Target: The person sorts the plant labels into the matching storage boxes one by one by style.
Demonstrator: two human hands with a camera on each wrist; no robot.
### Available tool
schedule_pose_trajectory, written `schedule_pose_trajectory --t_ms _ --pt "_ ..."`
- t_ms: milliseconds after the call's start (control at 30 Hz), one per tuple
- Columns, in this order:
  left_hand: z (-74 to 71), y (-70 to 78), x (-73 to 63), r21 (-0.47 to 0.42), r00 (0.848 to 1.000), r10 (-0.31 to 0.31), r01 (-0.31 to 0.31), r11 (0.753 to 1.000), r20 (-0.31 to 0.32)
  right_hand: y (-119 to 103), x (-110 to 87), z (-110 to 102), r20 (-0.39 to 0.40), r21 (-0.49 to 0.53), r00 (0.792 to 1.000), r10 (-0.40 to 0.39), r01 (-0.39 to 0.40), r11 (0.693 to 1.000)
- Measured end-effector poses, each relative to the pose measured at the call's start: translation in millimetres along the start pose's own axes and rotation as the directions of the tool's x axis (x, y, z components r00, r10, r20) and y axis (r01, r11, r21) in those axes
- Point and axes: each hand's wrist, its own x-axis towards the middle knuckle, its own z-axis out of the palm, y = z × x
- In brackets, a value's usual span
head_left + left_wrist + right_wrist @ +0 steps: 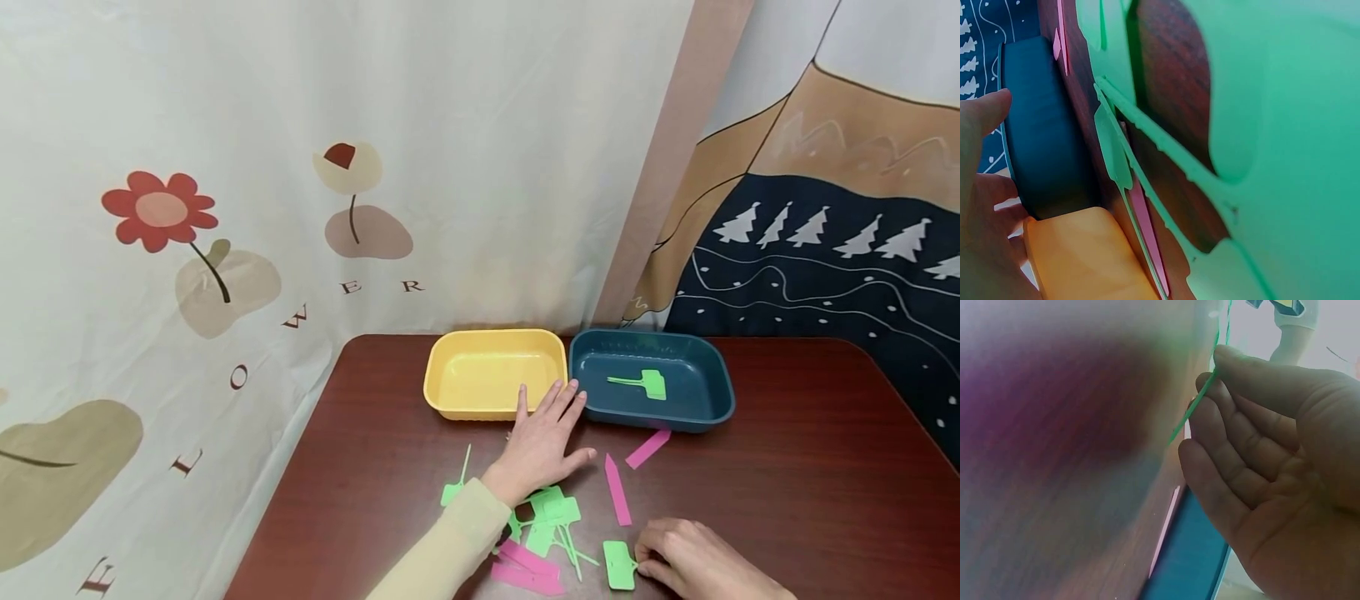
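With fingers spread, my left hand (pixel 538 442) reaches over the table, its fingertips near the front edges of the yellow tray (pixel 487 375) and the blue tray (pixel 600 392). At the front, my right hand (pixel 697 558) pinches the thin stem of a green plant label (pixel 619 565); the right wrist view shows thumb and fingertip on that green stem (pixel 1192 406). Several green plant labels (pixel 551 508) lie in a loose pile under my left forearm, which partly hides them. Inside the blue tray lies a green label (pixel 654 384).
Pink pointed strips (pixel 618 492) lie on the dark wooden table (pixel 810 450), one (pixel 648 450) by the blue tray's front and several (pixel 528 575) below the green pile. A lone green label (pixel 452 493) lies left of my wrist. Printed curtains (pixel 487 167) hang behind the table.
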Motion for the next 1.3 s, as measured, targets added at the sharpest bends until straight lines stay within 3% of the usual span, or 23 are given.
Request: schedule_pose_trajectory --t_ms 233,500,633,933,1167,1300 --pt "0.6 -0.3 -0.6 0.005 1.0 0.003 -0.002 1.0 -0.014 0 0.7 -11 0.012 0.025 0.996 0.085 -0.085 0.996" --pt "0.3 -1.5 -0.6 0.015 1.0 0.006 -0.006 1.0 -0.014 -1 -0.1 -26 -0.156 -0.086 0.986 0.058 -0.072 0.994" --pt "0.1 -1.0 -0.5 0.012 1.0 0.004 -0.004 1.0 -0.006 -3 1.3 -36 -0.212 -0.121 0.973 0.092 -0.12 0.985" --pt "-0.2 -0.1 0.0 0.006 1.0 0.0 0.0 1.0 -0.001 -5 9.6 -66 -0.407 -0.195 0.908 0.101 -0.195 0.961" --pt "0.4 -0.1 -0.4 -0.004 1.0 -0.002 0.002 1.0 0.007 1 17.7 -88 -0.526 -0.268 0.85 -0.025 -0.138 0.954" --pt "0.6 0.0 0.2 -0.008 1.0 -0.001 0.001 1.0 0.004 4 23.0 -99 -0.551 -0.3 0.831 -0.074 -0.115 0.947"
